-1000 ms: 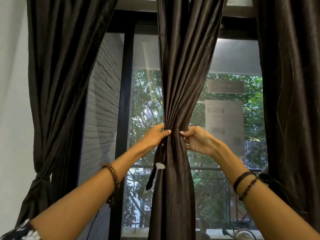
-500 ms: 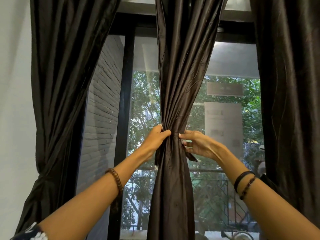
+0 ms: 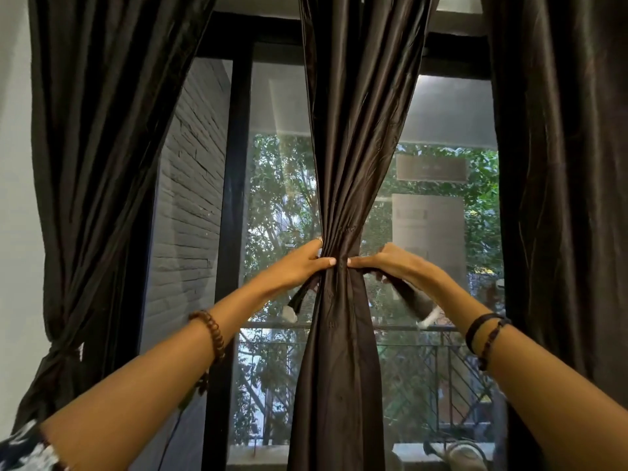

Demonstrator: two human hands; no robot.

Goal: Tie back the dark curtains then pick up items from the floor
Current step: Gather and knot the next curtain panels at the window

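The middle dark curtain [image 3: 343, 351] hangs in front of the window, bunched tight at hand height. My left hand [image 3: 299, 265] grips the bunch from the left, and one end of a dark tie strap [image 3: 299, 299] with a white tip dangles below it. My right hand [image 3: 390, 261] pinches the bunch from the right and holds the strap's other end [image 3: 413, 300], which trails down to the right. The left curtain [image 3: 98, 185] is tied back low at the wall. The right curtain [image 3: 564, 198] hangs loose.
A black window frame post [image 3: 234, 185] stands left of the middle curtain. Behind the glass are trees, a balcony railing [image 3: 424, 362] and a grey brick wall [image 3: 190, 205]. The white room wall [image 3: 17, 215] is at far left. The floor is out of view.
The strap's right end has come out from behind the curtain and now trails from my right hand. My view has shifted slightly; both hands stay at the bunch.
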